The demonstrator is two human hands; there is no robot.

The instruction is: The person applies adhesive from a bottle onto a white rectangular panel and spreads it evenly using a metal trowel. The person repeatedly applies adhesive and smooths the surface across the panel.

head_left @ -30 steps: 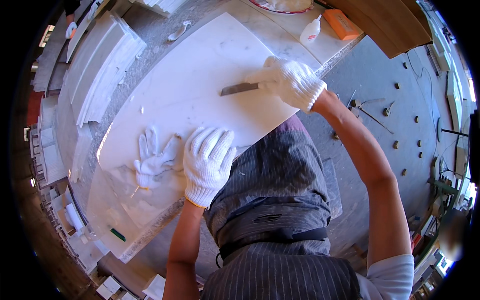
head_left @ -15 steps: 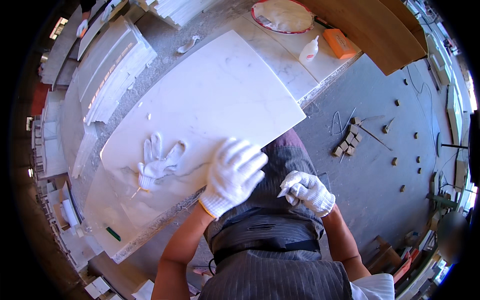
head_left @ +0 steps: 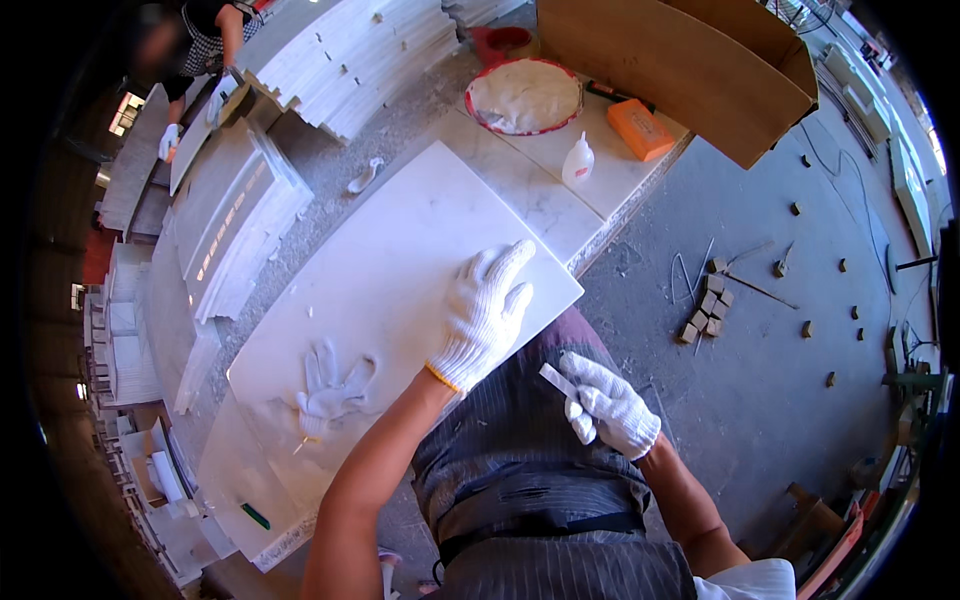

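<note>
Stone workshop, marble-type work. Indicated by a white grey-veined slab (head_left: 400, 265) laid on a dust-coated bench (head_left: 405, 160), with stacked pale slabs (head_left: 350, 65) piled at the far side. Whitish paste is held in a red-rimmed basin (head_left: 468, 100); a white squeeze bottle (head_left: 578, 162) is stood nearby. The bare grey floor (head_left: 740, 430) is scattered with small blocks (head_left: 712, 300), some clustered beside thin rods. A large cardboard box (head_left: 680, 70) is placed beside the bench. White knit work gloves are also worn by a co-worker (head_left: 205, 45) among the slabs.
</note>
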